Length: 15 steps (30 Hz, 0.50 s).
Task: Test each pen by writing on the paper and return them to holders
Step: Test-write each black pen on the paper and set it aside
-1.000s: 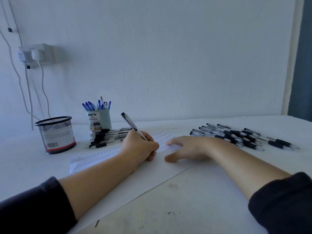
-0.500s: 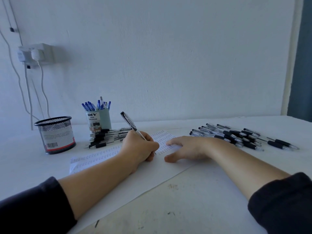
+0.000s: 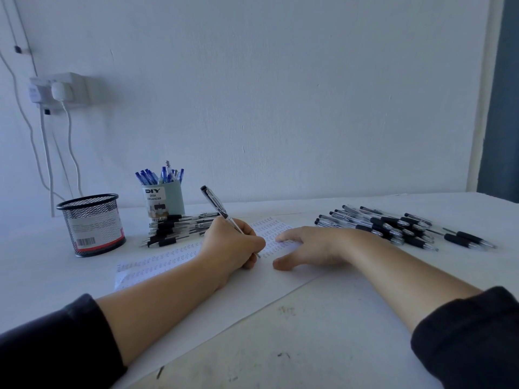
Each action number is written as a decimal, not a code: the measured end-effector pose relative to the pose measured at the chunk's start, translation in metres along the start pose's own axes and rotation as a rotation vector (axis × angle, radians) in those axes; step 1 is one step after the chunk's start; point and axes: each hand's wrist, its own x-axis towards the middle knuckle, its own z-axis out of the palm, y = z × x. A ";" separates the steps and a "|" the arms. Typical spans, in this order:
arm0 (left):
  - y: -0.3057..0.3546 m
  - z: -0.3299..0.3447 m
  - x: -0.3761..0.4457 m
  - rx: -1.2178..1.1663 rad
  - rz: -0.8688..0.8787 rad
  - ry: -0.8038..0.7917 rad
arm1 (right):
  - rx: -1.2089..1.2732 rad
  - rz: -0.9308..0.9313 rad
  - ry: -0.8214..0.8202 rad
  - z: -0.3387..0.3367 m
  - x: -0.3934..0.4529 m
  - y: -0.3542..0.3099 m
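The left hand (image 3: 233, 242) is gripping a clear black-capped pen (image 3: 222, 212) in a curled grip, the tip resting on the paper (image 3: 196, 290) and the barrel leaning up and away to the left. The right hand (image 3: 314, 245) is lying flat on the same sheet just beside it, fingers straight and spread, holding nothing (the thumb is pointing toward the pen hand). Rows of small written marks are covering the far part of the sheet, which is lying askew on the white worktop (image 3: 337, 346).

Behind the left hand a low stack of black-grip pens (image 3: 174, 230) is lying against the foot of a pale cup holder (image 3: 164, 202) holding blue pens (image 3: 157, 175). Further left a black mesh holder (image 3: 92, 224) is standing apart. To the right a larger spread of black pens (image 3: 393, 224) is lying on the worktop, just behind the right wrist. A wall socket (image 3: 60, 89) with a white plug and cables is sitting on the wall at the left.
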 end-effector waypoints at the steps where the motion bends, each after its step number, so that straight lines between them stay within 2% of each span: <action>1: 0.000 0.000 -0.001 -0.003 0.003 -0.002 | 0.001 -0.002 0.000 0.000 0.000 0.000; 15: 0.002 0.000 -0.003 0.006 0.014 -0.017 | 0.007 -0.006 0.001 0.000 0.000 -0.001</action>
